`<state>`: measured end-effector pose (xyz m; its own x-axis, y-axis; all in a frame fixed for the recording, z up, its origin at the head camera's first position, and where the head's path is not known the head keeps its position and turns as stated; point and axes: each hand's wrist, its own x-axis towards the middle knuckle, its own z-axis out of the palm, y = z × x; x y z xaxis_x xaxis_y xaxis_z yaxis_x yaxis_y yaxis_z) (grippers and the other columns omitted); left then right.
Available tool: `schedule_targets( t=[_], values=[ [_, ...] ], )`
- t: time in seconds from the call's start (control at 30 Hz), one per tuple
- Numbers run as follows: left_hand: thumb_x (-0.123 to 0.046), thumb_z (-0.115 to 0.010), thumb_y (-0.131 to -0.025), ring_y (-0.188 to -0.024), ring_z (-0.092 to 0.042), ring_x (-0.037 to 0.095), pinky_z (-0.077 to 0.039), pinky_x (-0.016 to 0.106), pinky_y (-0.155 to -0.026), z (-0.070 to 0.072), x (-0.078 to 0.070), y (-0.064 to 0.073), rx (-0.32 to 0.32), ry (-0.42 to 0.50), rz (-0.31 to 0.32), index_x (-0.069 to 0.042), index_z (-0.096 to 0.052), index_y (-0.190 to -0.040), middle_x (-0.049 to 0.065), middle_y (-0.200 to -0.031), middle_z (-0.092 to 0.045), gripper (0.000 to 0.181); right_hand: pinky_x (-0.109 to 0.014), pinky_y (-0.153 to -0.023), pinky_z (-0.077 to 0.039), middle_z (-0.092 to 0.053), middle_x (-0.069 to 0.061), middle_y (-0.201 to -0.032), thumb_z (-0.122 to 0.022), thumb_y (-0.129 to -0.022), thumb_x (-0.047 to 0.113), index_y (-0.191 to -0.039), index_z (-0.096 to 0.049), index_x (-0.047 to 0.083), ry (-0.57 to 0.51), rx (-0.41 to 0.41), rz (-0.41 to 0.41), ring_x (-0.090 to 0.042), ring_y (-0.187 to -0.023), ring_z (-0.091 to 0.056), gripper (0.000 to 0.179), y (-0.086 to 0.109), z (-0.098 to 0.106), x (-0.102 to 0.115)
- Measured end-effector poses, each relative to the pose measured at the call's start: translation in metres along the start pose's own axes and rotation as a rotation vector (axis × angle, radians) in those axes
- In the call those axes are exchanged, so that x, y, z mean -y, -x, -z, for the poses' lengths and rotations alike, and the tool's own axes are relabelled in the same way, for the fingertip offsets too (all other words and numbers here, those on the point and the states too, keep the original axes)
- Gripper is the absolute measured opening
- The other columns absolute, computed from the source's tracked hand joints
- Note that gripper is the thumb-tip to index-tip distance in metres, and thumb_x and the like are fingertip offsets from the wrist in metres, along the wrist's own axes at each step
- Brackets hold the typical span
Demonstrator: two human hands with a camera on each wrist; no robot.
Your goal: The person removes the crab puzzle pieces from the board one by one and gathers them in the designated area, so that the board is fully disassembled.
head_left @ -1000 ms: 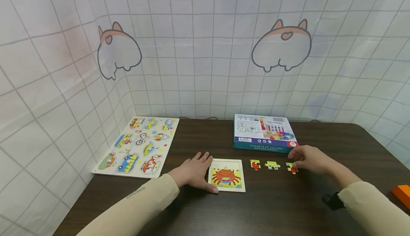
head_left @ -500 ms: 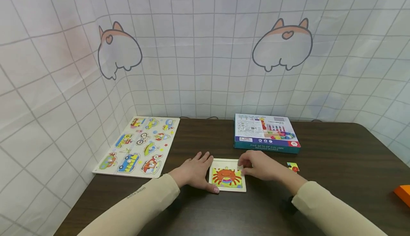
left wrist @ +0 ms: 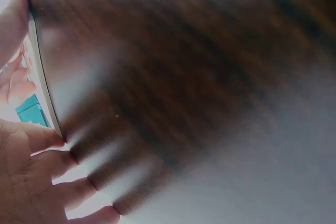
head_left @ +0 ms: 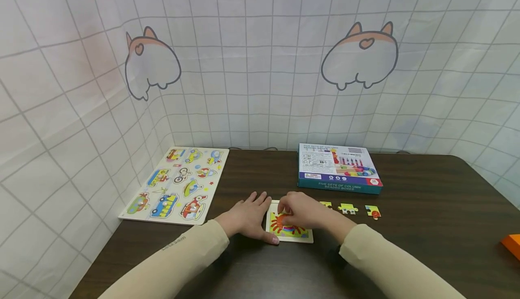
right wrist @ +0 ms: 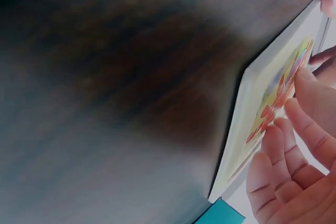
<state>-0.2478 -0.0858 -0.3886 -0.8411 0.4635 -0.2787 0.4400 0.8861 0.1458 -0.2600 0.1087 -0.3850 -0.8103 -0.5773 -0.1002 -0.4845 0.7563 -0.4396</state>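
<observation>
A small square crab jigsaw [head_left: 298, 234] in a pale wooden frame lies flat on the table. My left hand [head_left: 245, 218] rests at its left edge, fingers spread, with the thumb at the near corner. Over the crab picture is my right hand [head_left: 302, 211], its fingers bent downward and hiding the upper part. In the right wrist view the thumb and index fingertip stand apart, close to the picture; no piece shows between them. Right of the frame lie three loose jigsaw pieces: one [head_left: 326, 204] partly behind the right hand, a middle one [head_left: 347, 208] and an outer one [head_left: 372, 211].
A teal and white box [head_left: 339, 168] stands behind the loose pieces. At the back left, a vehicle puzzle board [head_left: 174, 186] lies against the grid-patterned curtain [head_left: 260, 73]. An orange object [head_left: 512, 245] sits at the table's right edge.
My right hand has moved left, from the outermost loose piece to above the crab jigsaw. That piece lies where the hand was. My left hand has stayed at the frame.
</observation>
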Motion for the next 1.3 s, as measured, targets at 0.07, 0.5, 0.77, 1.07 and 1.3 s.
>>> schedule_targets(
  t=[0.07, 0.5, 0.77, 1.07, 1.3],
  values=[
    [-0.069, -0.074, -0.079, -0.157, -0.025, 0.037, -0.033, 0.059, -0.12, 0.0, 0.0, 0.0, 0.0, -0.002, 0.0, -0.009, -0.031, -0.16, 0.011, -0.17, -0.026, 0.11, -0.039, -0.086, -0.056, -0.066, -0.004, -0.094, -0.08, -0.089, 0.019, -0.102, -0.074, 0.01, 0.007, -0.004, -0.011, -0.017, -0.086, -0.057, 0.017, -0.001, -0.001, 0.001],
    [-0.067, -0.074, -0.08, -0.157, -0.022, 0.038, -0.031, 0.06, -0.121, 0.0, 0.005, 0.001, 0.01, 0.024, -0.009, -0.009, -0.029, -0.161, 0.012, -0.17, -0.025, 0.11, -0.041, -0.089, -0.056, -0.065, -0.005, -0.094, -0.082, -0.087, 0.018, -0.098, -0.074, 0.011, 0.009, -0.003, -0.075, -0.019, -0.086, -0.057, 0.016, -0.006, -0.004, 0.012],
    [-0.065, -0.075, -0.081, -0.157, -0.023, 0.04, -0.031, 0.061, -0.12, -0.001, 0.004, 0.001, 0.003, 0.028, -0.022, -0.013, -0.032, -0.161, 0.013, -0.17, -0.026, 0.104, -0.041, -0.09, -0.056, -0.065, -0.004, -0.096, -0.081, -0.088, 0.018, -0.1, -0.075, 0.011, 0.021, -0.004, -0.081, -0.018, -0.087, -0.057, 0.016, -0.004, -0.005, 0.011],
    [-0.065, -0.075, -0.08, -0.157, -0.024, 0.039, -0.032, 0.06, -0.12, 0.0, 0.001, 0.0, 0.001, 0.021, -0.013, -0.014, -0.033, -0.161, 0.013, -0.169, -0.027, 0.104, -0.039, -0.085, -0.057, -0.062, -0.004, -0.094, -0.081, -0.087, 0.013, -0.096, -0.068, 0.011, -0.024, -0.041, -0.074, -0.018, -0.084, -0.056, 0.016, -0.002, -0.005, 0.01],
    [-0.065, -0.075, -0.08, -0.157, -0.024, 0.038, -0.032, 0.06, -0.12, 0.0, 0.0, 0.001, 0.001, 0.012, -0.012, -0.014, -0.033, -0.161, 0.013, -0.169, -0.027, 0.104, -0.031, -0.071, -0.051, -0.062, 0.002, -0.081, -0.08, -0.088, 0.009, -0.09, -0.061, 0.013, -0.112, -0.076, -0.055, -0.015, -0.074, -0.056, 0.019, 0.0, -0.006, 0.008]
  ],
)
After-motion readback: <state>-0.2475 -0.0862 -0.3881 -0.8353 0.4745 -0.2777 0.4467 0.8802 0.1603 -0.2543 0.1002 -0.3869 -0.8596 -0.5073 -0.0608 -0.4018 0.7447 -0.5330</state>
